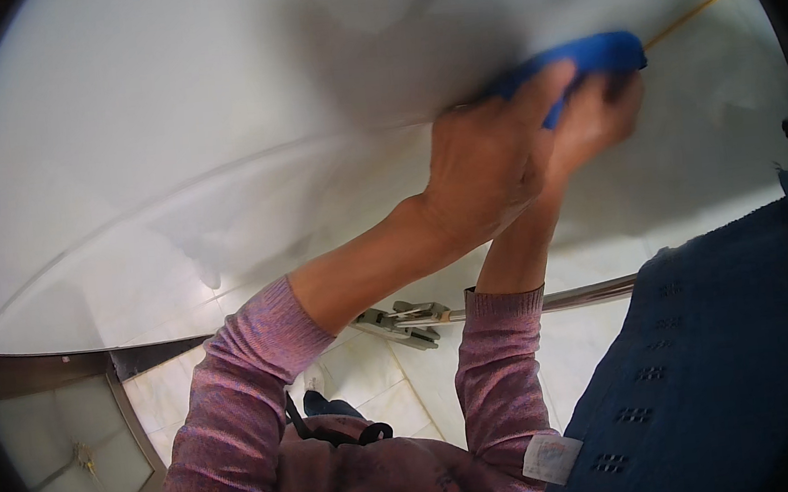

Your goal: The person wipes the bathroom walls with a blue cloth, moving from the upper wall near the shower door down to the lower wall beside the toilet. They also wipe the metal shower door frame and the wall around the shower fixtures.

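Both hands are up against a glossy pale wall [166, 107], on a bright blue folded cloth [616, 47]. My left hand [489, 158] lies over the cloth's near left part, its index finger stretched along it. Close beside it, my right hand [603, 120] grips the cloth's right part with bent fingers. Motion blurs both hands, and much of the cloth is hidden behind them. Purple knit sleeves cover my forearms up to near the wrists.
A dark blue towel [712, 340] with a white label hangs at the right. Below my arms runs a metal pole [590, 292] with a grey clamp-like head [405, 322]. Pale floor tiles [388, 387] and a brown-framed panel [75, 452] show lower down.
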The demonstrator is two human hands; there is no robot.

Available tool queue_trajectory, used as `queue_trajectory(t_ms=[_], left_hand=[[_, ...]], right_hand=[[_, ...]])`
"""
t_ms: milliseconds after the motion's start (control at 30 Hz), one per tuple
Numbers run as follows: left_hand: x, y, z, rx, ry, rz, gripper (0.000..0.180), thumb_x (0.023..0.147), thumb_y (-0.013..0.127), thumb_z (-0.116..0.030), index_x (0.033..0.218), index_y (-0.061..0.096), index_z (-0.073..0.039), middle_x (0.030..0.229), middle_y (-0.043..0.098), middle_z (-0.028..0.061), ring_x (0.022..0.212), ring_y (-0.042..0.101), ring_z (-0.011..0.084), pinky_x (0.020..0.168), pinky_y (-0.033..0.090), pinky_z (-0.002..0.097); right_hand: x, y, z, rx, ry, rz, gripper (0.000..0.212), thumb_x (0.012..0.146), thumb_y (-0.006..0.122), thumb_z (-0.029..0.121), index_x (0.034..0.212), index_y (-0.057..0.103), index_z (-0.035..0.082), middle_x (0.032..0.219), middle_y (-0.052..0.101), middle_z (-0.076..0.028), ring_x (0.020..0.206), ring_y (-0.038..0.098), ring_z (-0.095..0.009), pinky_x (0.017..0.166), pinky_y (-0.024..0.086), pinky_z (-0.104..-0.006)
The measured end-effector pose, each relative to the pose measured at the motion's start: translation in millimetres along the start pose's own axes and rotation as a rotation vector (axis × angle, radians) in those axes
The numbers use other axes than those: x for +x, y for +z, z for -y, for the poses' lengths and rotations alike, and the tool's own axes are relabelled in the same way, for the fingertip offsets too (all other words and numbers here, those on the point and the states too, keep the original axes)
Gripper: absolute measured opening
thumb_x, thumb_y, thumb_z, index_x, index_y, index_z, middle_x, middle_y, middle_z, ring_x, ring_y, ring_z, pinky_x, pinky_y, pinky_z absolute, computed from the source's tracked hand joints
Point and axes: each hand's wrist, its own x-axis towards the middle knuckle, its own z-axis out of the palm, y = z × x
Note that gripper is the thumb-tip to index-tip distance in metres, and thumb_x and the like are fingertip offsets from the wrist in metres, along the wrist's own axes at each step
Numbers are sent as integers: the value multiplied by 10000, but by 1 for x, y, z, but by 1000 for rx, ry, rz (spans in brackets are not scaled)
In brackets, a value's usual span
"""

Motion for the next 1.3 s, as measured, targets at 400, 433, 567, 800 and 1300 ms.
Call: queue_trajectory(t_ms=[400, 433, 567, 800, 1300], left_hand=[[-157, -92, 49, 260, -314, 243, 288, 716, 571, 33, 991, 590, -51, 762, 612, 157, 597, 578, 301, 555, 462, 356], [-172, -94, 58, 285, -362, 273, 282, 720, 573, 15, 992, 592, -59, 741, 609, 153, 595, 576, 303, 551, 459, 364], [-215, -85, 84, 400, -529, 401, 247, 746, 567, -66, 991, 598, -85, 669, 597, 143, 597, 576, 306, 535, 452, 387], [-232, -31, 108, 425, -726, 485, 239, 788, 504, -140, 1005, 603, -129, 647, 599, 132, 616, 586, 308, 562, 464, 417], [-312, -183, 90, 509, -1017, 275, 191, 795, 552, -93, 963, 630, -137, 625, 570, 134, 516, 519, 267, 515, 422, 360]], right_hand=[[-209, -44, -29, -194, 49, 298, 390, 632, 464, -37, 1022, 478, -31, 937, 514, -181, 787, 499, -327, 715, 426, -357], [-228, -47, -42, -178, 100, 302, 366, 659, 475, -31, 1025, 483, -27, 908, 513, -152, 755, 491, -275, 675, 419, -317], [-276, -66, -91, -198, 423, 345, 375, 645, 476, -36, 1020, 481, -29, 881, 505, -134, 739, 493, -258, 634, 417, -294], [-260, -79, -150, -711, 293, 421, 410, 622, 511, -36, 1025, 445, -5, 972, 520, -179, 874, 538, -346, 711, 444, -377], [-387, -65, -72, 0, 1206, 641, 360, 647, 480, -114, 997, 496, -28, 751, 584, -145, 543, 607, -199, 428, 510, -275]])
